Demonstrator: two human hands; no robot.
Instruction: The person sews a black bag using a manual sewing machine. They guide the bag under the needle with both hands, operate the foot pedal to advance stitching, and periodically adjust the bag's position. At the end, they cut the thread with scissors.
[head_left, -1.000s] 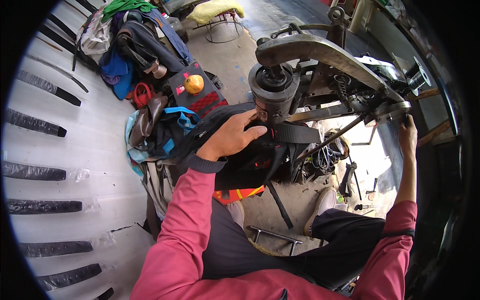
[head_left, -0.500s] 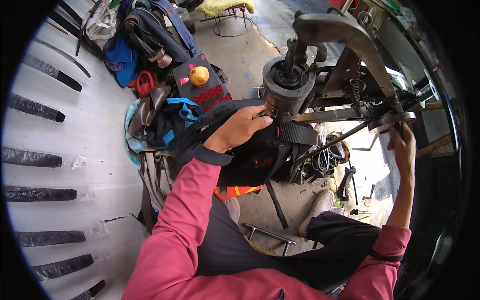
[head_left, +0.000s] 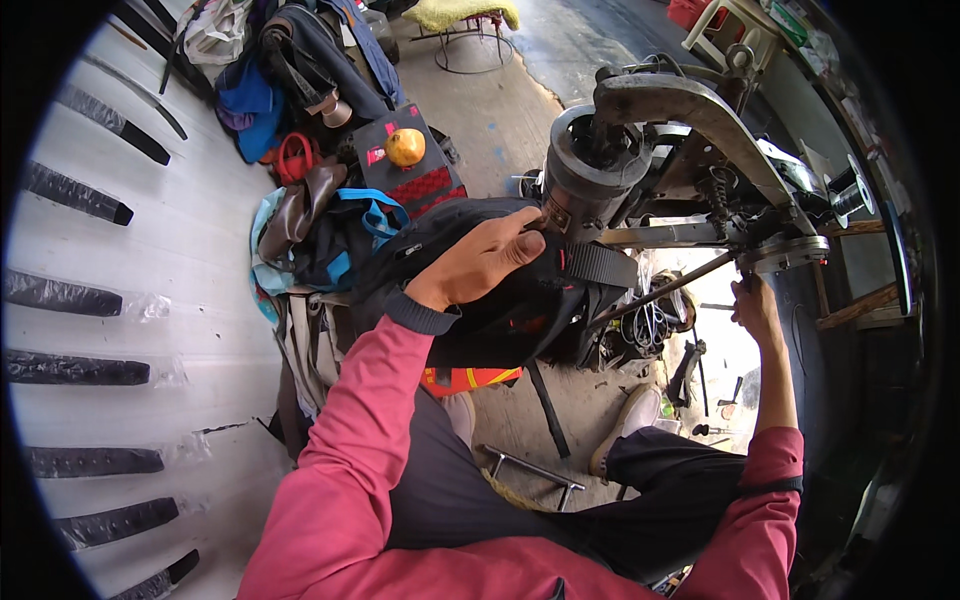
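A black bag (head_left: 470, 240) with a webbing strap lies under the head of a dark metal sewing machine (head_left: 597, 165). My left hand (head_left: 480, 262) rests on the bag, its fingers stretched toward the machine's cylindrical head and its thumb alongside. Whether the fingertips touch the metal, I cannot tell. On the right, my right hand (head_left: 757, 308) is closed at the underside of the machine's hand wheel (head_left: 785, 255); the part inside its fingers is hidden. The machine's curved arm (head_left: 690, 100) spans between head and wheel.
Bags and clothes are heaped at the upper left, near a dark board (head_left: 430, 160) bearing a round yellow fruit (head_left: 405, 148). Black wrapped strips (head_left: 80, 367) line the pale surface at left. A metal-framed stool (head_left: 525, 470) stands between my feet; tools lie on the floor at right.
The hand wheel has turned, and my right hand has moved left and slightly down with it. The machine's upper parts have shifted. My left hand's thumb has drawn back and its fingers have straightened.
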